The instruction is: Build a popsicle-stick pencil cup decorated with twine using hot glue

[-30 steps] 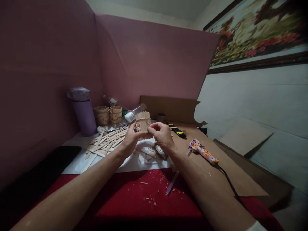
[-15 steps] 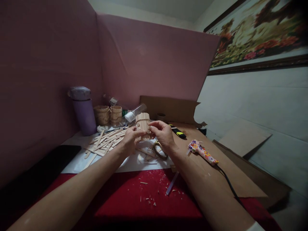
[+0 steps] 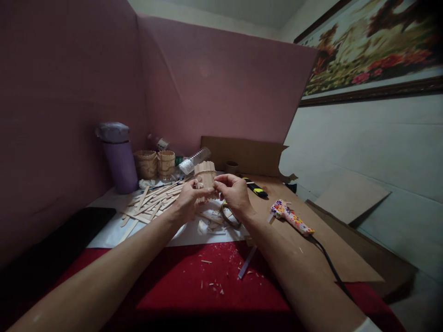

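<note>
Two tall pink boards (image 3: 224, 83) form a corner well behind the fingers. A red cloth (image 3: 194, 295) lies beneath the forearms on the near side, and a brown cardboard sheet (image 3: 311, 244) spreads out to the right of the fingers. A purple flask (image 3: 119, 159) stands well to their left, and loose flat wooden sticks (image 3: 152, 203) are heaped just left of them. A flower-patterned glue gun (image 3: 292, 217) lies on its side to their right, well apart from them.

Both hands meet on a small round cup of upright wooden sticks (image 3: 205, 173), held upright just above the white sheet. The left hand (image 3: 187, 203) has its fingers closed on the cup's lower left side. The right hand (image 3: 235, 193) has thumb and forefinger pinched together at the cup's front, where a thin band seems to ring it. What sits between those fingertips is too small to tell.

The step in hand looks like fine work on that band. It calls for a steady left-hand hold and a small, exact pinch from the right.
</note>
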Motion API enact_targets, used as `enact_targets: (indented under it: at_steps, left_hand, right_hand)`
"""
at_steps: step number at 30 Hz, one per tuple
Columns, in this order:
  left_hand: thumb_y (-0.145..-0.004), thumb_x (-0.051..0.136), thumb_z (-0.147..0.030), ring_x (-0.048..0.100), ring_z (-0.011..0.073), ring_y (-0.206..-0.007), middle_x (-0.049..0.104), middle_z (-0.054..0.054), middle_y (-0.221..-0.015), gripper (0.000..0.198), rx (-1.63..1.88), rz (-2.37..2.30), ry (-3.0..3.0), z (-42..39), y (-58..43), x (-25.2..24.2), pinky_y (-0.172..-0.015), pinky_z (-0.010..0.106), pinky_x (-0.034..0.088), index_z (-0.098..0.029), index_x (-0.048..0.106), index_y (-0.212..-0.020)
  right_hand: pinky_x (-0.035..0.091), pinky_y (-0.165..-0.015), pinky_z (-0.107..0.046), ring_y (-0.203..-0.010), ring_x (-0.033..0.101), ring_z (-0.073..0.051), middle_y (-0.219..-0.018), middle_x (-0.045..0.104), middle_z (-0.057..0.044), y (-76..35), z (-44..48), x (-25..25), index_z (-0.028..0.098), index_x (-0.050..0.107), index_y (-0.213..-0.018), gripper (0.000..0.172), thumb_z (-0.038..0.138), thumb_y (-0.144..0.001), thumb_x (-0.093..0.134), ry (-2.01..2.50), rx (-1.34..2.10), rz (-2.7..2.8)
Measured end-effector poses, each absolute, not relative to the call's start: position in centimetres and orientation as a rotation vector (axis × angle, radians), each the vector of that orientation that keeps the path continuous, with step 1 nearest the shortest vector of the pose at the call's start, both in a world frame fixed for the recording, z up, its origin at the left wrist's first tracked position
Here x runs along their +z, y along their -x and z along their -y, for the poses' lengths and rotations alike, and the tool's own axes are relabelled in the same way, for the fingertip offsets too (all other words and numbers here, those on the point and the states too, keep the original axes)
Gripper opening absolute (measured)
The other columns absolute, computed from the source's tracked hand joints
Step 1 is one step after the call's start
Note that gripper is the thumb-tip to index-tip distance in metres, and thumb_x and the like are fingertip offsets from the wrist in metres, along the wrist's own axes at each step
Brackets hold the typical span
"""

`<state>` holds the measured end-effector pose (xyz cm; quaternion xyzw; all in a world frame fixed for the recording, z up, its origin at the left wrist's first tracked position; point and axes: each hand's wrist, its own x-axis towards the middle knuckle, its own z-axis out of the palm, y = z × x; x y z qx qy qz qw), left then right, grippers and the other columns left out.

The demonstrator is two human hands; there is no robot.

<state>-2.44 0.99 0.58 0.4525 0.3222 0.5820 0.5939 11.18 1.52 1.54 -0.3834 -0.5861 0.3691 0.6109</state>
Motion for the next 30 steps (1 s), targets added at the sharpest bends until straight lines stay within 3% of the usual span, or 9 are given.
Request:
enact_targets:
  at_steps: [7, 18, 30]
  left_hand:
    - [-0.048, 0.084, -0.017, 0.064, 0.0158, -0.065, 0.069, 0.002, -0.079, 0.052, 1.358, -0.776, -1.043, -0.5, 2.2, 0.8, -0.057, 0.027, 0.048, -0.014, 0.063, -0.095]
    - [-0.046, 0.081, -0.016, 0.063, 0.0155, -0.063, 0.067, 0.001, -0.074, 0.047, 1.358, -0.813, -1.031, 0.0, 2.0, 1.2, -0.056, 0.027, 0.048, -0.015, 0.060, -0.088]
    - [-0.047, 0.079, -0.016, 0.063, 0.0163, -0.065, 0.067, 0.002, -0.081, 0.056, 1.351, -0.856, -1.027, 0.2, 1.9, 1.3, -0.054, 0.028, 0.051, -0.016, 0.058, -0.099]
  right_hand:
    - [0.048, -0.060, -0.027, -0.064, 0.061, -0.015, -0.068, 0.067, -0.001, -11.2, -1.7, 1.4, 0.017, 0.067, -0.074, 0.010, 0.026, -0.068, 0.065, 0.970, 0.737, 1.419]
    - [0.048, -0.055, -0.026, -0.061, 0.060, -0.015, -0.065, 0.066, -0.001, -11.3, -2.0, 1.1, 0.018, 0.065, -0.074, 0.007, 0.024, -0.073, 0.063, 1.012, 0.727, 1.434]
    - [0.045, -0.057, -0.026, -0.062, 0.058, -0.015, -0.063, 0.061, 0.001, -11.7, -1.8, 1.7, 0.019, 0.061, -0.070, 0.006, 0.018, -0.075, 0.060, 1.080, 0.630, 1.541]
